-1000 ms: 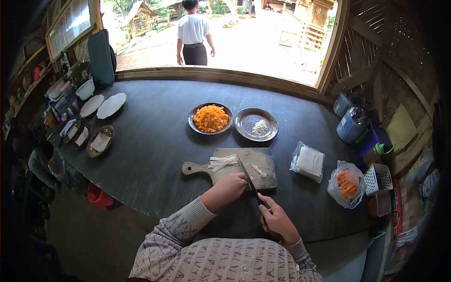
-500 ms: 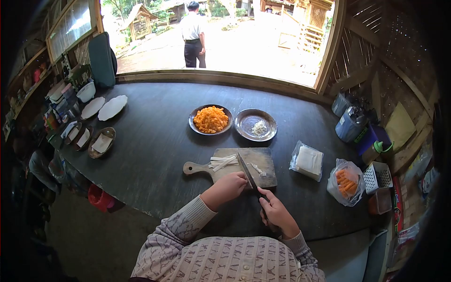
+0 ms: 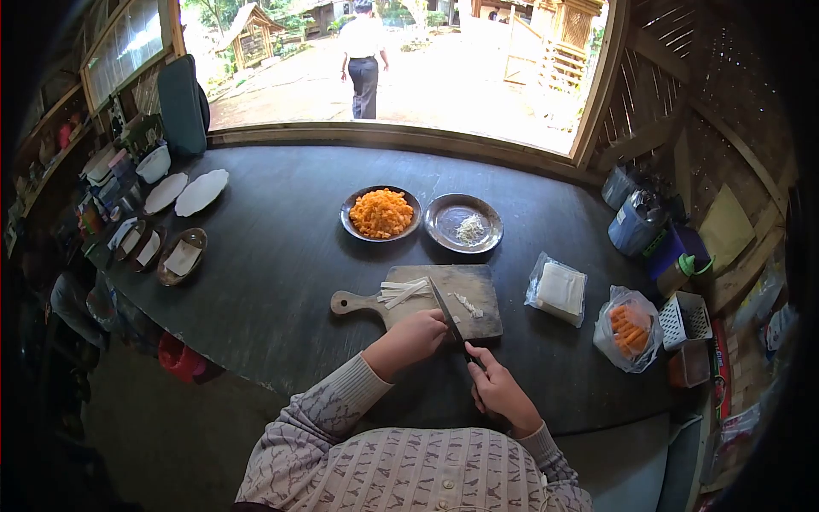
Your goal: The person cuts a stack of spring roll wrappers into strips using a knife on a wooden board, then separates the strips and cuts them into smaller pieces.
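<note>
My right hand (image 3: 505,391) is wrapped round the handle of a long kitchen knife (image 3: 448,309), its blade slanting up and left over the wooden cutting board (image 3: 485,286). At the board's near edge, my left hand (image 3: 416,337) has its fingers curled together beside the blade; what they pinch is hidden. White strips (image 3: 403,293) lie on the board's left part, beyond my left hand. Right of the blade are small white cut pieces (image 3: 467,305). Behind the board stand a plate of diced orange pieces (image 3: 381,213) and a dark plate (image 3: 444,224) with white shreds.
Right of the board lie a packet of white sheets (image 3: 560,288) and a plastic bag of orange pieces (image 3: 630,331), near a white basket (image 3: 685,322). White plates (image 3: 202,193) and small oval dishes (image 3: 194,261) are at left. Outside the window opening is a person (image 3: 364,64).
The knife blade has shifted slightly left and down, with my right hand moving a little. My left hand stays nearly in place. The person outside has turned and stepped right.
</note>
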{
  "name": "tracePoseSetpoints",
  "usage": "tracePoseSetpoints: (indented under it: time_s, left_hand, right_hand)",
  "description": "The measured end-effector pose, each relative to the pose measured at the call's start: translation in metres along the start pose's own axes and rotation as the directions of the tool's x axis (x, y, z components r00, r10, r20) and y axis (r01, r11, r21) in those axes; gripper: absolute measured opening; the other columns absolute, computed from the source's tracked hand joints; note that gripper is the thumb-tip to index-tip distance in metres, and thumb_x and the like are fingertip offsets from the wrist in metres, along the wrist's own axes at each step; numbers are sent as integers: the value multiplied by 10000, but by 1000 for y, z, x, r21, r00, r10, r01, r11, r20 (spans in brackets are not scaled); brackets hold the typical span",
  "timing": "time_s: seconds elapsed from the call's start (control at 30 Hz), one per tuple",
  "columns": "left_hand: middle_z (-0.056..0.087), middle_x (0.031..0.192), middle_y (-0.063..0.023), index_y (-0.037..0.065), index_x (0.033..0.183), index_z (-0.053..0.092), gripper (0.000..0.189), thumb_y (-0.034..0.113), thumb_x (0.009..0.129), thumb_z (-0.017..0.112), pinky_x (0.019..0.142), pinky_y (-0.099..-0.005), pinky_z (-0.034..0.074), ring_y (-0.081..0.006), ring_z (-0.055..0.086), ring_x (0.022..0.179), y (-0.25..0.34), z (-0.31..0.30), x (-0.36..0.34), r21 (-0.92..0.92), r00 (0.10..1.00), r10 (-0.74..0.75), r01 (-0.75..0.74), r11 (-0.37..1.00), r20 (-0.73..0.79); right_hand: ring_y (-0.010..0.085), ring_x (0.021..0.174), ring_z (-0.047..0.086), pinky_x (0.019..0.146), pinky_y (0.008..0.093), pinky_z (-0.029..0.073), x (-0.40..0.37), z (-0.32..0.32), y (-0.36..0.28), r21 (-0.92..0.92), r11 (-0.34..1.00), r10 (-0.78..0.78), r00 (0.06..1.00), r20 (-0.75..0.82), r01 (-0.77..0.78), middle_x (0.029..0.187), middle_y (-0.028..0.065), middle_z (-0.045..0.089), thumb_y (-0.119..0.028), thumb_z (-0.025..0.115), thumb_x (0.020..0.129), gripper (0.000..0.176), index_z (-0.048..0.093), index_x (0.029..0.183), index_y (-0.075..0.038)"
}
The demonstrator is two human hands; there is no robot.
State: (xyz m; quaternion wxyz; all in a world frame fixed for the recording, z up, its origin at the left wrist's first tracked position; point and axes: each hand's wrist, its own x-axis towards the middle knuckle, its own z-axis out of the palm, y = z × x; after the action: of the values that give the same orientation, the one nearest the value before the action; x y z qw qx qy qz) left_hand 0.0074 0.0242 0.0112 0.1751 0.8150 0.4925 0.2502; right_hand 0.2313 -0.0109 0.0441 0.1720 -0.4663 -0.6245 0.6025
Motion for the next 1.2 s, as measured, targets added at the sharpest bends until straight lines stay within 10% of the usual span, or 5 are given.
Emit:
tracePoseSetpoints:
  time_s: [0.33,0.57,1.2]
  left_hand:
    - [664,983,-154,-17,943,709,142,60,849,633,801,-383,526,-328,654,894,-17,-12,-2,-104,990,37,-52,993,-136]
    - [650,994,-124,36,1006,711,231,188,836,677,836,-430,512,-315,636,939,-34,-25,-4,112,888,-271,333,936,-373]
    - [650,943,-150,12,1017,694,172,84,869,643,772,-410,525,-343,646,870,-46,-21,-3,57,879,-218,266,962,-425]
  right_hand:
    - [101,442,473,424,268,417,7,-17,2,157,987,-39,999,-3,38,567,16,493,-200,455,1032,417,406,1441,-135]
    - [92,449,481,428,261,412,-17,-45,10,63,998,-17,993,119,9,591,11,517,-180,462,1028,411,438,1432,-116]
    - [101,461,481,452,235,437,12,-102,-2,116,989,70,985,157,-88,642,29,525,-189,373,1054,369,465,1402,-109]
